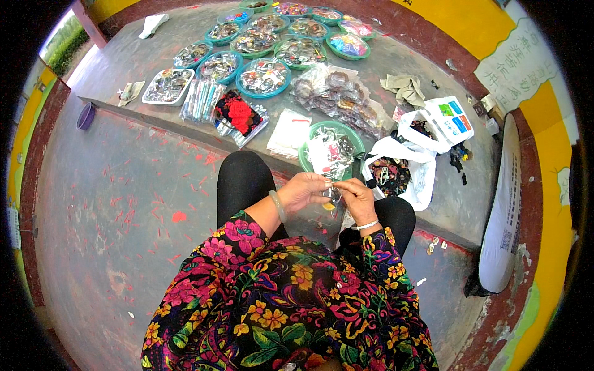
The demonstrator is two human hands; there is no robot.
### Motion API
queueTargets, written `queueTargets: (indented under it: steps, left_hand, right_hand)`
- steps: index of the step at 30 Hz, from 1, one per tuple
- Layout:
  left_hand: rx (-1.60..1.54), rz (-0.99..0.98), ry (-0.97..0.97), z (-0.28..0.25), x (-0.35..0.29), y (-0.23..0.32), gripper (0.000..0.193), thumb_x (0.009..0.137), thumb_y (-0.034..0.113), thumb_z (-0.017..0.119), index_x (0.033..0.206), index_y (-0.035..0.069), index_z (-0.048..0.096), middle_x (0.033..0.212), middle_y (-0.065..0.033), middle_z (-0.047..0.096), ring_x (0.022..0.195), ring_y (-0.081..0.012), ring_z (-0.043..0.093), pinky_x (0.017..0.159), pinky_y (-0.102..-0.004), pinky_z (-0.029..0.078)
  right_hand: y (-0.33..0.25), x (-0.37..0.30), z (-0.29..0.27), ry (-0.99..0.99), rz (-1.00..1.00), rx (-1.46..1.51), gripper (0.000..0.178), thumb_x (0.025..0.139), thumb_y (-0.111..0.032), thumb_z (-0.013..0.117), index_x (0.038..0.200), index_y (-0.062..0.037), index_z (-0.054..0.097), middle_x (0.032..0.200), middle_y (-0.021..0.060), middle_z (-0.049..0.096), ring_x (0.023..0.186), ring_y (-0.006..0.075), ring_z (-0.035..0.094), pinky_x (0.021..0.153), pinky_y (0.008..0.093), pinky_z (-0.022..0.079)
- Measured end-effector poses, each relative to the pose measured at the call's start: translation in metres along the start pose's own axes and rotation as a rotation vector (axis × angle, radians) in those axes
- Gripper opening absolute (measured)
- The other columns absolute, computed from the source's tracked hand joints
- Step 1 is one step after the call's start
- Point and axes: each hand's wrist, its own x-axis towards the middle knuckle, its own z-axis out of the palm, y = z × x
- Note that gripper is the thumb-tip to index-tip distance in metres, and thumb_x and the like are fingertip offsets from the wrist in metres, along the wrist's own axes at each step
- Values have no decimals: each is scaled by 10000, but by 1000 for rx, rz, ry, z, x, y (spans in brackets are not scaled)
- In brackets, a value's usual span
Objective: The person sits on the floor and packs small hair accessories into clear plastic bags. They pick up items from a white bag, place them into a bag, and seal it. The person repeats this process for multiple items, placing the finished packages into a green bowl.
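Above my lap, my left hand (301,193) and my right hand (357,199) meet with fingertips pinched together. Between them hangs a small dark looped item with a yellow piece (328,206); its exact kind is too small to make out. Just beyond my hands stands a green basin (303,162) with small items in clear packets. To its right a white plastic bag (423,185) gapes, full of dark, multicoloured small pieces. A stack of white packets (288,132) lies left of the basin.
Several basins of packaged small goods, one of them blue (265,93), spread over the raised concrete ledge (179,114). Clear bags of brown items (339,93) lie nearer. A second white bag (448,127) stands to the right, beside a long pale board (500,216) against the wall.
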Motion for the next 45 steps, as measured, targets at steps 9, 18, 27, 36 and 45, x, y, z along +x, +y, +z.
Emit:
queueTargets:
  steps: [9, 18, 27, 36, 45]
  left_hand:
    - [12, 5, 30, 4, -1, 1, 131, 833, 96, 552, 928, 10, 576, 884, -41, 575, 797, -131, 571, 705, -280, 527]
    - [33, 86, 98, 5, 0, 2, 181, 842, 84, 540, 964, -47, 565, 922, -93, 596, 798, -148, 600, 659, -230, 549]
    - [212, 95, 154, 19, -3, 0, 184, 848, 94, 538, 956, -51, 568, 927, -97, 600, 782, -151, 604, 649, -244, 550]
    - [138, 154, 72, 5, 5, -7, 211, 872, 136, 502, 961, -44, 568, 960, -112, 596, 836, -164, 595, 676, -277, 552]
    - [107, 177, 38, 4, 5, -8, 205, 867, 124, 505, 967, -47, 557, 944, -114, 598, 832, -177, 599, 687, -295, 552]
  right_hand:
    - [1, 0, -1, -2, -8, -9, 222, 741, 44, 544, 909, -46, 657, 793, 39, 589, 712, 115, 559, 617, 213, 431]
    - [3, 3, 5, 113, 230, 359, 165, 801, -16, 547, 939, -23, 636, 817, 15, 591, 722, 75, 533, 641, 203, 428]
    - [18, 2, 8, 69, 253, 257, 89, 777, -105, 640, 815, -25, 634, 676, -36, 576, 563, 29, 469, 506, 169, 363]
    - [16, 1, 3, 46, 298, 479, 106, 787, -92, 622, 814, 9, 645, 705, -4, 604, 614, 50, 509, 567, 186, 407]
    - [17, 3, 2, 119, 405, 550, 69, 764, -66, 639, 781, 0, 642, 670, -10, 583, 584, 52, 486, 542, 184, 388]
